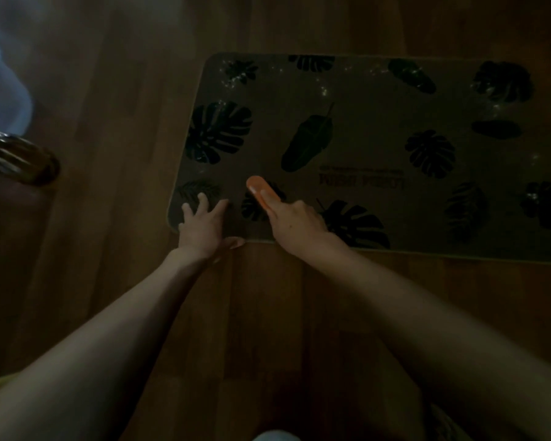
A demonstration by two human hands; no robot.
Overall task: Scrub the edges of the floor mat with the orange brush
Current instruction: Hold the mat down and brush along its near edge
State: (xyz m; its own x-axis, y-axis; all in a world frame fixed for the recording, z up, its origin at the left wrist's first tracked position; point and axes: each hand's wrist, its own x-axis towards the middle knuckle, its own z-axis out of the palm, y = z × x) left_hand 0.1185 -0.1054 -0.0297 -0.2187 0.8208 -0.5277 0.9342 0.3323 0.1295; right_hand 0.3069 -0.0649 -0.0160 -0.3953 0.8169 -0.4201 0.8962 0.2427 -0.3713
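while the left hand (201, 226) lies flat with fingers spread on the near-left corner of the floor mat (379, 128), the right hand (295, 221) grips the orange brush (261, 194), forefinger stretched along its back. the brush lies on the mat just inside its near edge, beside the left hand, its free end pointing away toward the mat's far-left corner. the mat bears dark leaf prints and some blurred lettering, and lies on a wooden floor (124, 90). well to the mat's left stand a pale blurred object (4, 84) and a brownish rounded one (23, 160).
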